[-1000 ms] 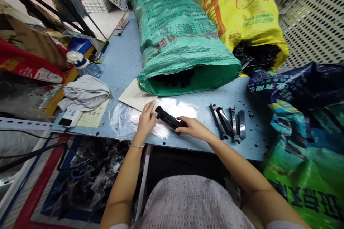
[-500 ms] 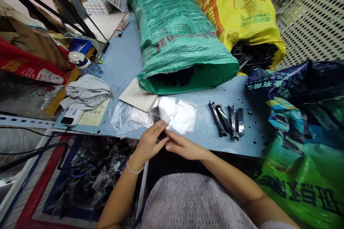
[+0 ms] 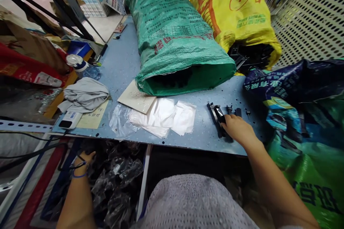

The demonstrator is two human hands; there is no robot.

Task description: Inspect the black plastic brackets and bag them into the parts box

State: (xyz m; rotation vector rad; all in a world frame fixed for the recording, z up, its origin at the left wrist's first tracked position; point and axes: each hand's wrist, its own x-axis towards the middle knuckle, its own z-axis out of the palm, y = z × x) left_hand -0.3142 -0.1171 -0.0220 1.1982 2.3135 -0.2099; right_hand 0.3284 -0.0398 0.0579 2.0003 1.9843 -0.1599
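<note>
My right hand (image 3: 238, 128) is over the group of long black parts (image 3: 215, 118) at the right of the blue table. Its fingers are bent down and closed round one of them, mostly hidden under the palm. Another black part (image 3: 238, 112) shows just beyond the knuckles. My left hand (image 3: 85, 158) is below the table edge, among dark items in clear plastic bags (image 3: 118, 175). Its fingers are partly hidden, and whether they grip anything does not show. White thin packets (image 3: 161, 116) lie flat on the table between the hands.
A green woven sack (image 3: 177, 43) lies with its mouth facing me; a yellow sack (image 3: 233, 10) of black parts is behind. On the right stands a blue-green bag (image 3: 295, 121). A cardboard piece (image 3: 137, 96), grey cloth (image 3: 84, 94) and bottle (image 3: 83, 67) are leftward.
My hands were together at the table's front edge, by the white packets with a dark item. They have parted: left down into the plastic bags, right across to the black parts.
</note>
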